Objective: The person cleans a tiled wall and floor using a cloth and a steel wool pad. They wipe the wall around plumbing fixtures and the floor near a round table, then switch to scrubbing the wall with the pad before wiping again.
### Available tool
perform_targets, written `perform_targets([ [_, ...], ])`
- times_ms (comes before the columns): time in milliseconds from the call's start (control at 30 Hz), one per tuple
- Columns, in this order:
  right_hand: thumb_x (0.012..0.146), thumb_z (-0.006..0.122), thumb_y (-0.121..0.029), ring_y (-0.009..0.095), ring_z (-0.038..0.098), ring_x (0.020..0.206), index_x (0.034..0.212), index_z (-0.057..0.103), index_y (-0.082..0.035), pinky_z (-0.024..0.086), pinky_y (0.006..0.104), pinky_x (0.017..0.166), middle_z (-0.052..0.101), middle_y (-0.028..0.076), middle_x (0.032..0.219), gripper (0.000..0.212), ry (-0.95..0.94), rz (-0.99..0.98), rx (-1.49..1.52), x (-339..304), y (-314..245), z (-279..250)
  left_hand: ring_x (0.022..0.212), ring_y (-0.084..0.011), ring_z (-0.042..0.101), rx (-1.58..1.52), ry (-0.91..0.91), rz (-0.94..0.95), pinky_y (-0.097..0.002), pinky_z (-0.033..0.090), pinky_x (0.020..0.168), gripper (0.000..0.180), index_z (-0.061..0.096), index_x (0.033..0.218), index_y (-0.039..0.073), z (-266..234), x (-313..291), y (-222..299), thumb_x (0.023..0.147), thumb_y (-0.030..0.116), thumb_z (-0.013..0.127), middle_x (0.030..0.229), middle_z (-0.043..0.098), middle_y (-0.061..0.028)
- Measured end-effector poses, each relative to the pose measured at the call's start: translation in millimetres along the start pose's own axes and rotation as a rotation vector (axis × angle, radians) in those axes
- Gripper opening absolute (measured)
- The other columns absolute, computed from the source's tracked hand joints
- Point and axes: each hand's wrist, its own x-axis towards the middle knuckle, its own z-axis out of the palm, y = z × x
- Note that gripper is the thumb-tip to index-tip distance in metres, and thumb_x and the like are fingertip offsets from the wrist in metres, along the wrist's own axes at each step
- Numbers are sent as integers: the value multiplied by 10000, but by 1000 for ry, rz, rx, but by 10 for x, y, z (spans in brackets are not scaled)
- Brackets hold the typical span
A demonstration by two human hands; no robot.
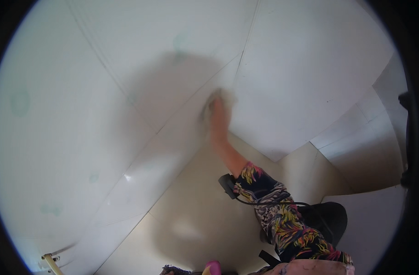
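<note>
A big white tiled wall (104,91) fills most of the view, above a pale floor (195,215). The right hand (217,112) reaches up and presses a blurry grey cloth (218,96) against the wall. I cannot tell how its fingers are set.

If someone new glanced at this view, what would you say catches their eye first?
Most striking is the right hand, blurred, pressed against the white tiled wall near the picture's middle, with what looks like a cloth under it. Next comes the brightly patterned sleeve at lower right, with a small black device and cable at the wrist.
</note>
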Motion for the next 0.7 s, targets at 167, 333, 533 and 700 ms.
perform_targets([
  [167, 949, 590, -203, 261, 470, 1204, 1354, 438, 1, 362, 380, 1041, 478, 137, 1321, 478, -195, -523, 163, 108, -924, 369, 706, -165, 623, 67, -59, 56, -279, 494, 657, 334, 652, 1020, -27, 154, -77, -17, 995, 245, 461, 879, 701, -93],
  [333, 991, 549, -246, 278, 500, 1177, 1401, 331, 81, 375, 370, 1030, 507, 186, 1296, 567, 196, -394, 196, 424, -412, 205, 750, -142, 615, 138, -9, 121, -274, 475, 670, 362, 657, 1032, -40, 425, 12, -191, 989, 261, 460, 862, 689, -77],
  [533, 1007, 521, -286, 338, 544, 1129, 1303, 454, 57, 367, 415, 1051, 542, 215, 1202, 458, 213, 123, -282, 433, 1087, -264, 792, -151, 635, 173, -71, 103, -281, 493, 700, 351, 653, 1030, -37, 407, 55, 46, 986, 255, 463, 882, 686, -81],
  [700, 1011, 504, -247, 353, 529, 1190, 1324, 459, 39, 376, 420, 1060, 537, 227, 1264, 426, 25, -3, -282, -79, 1077, -100, 804, -156, 646, 253, -141, 213, -284, 503, 707, 348, 649, 1034, -37, 411, -46, 907, 986, 253, 462, 899, 687, -82],
])
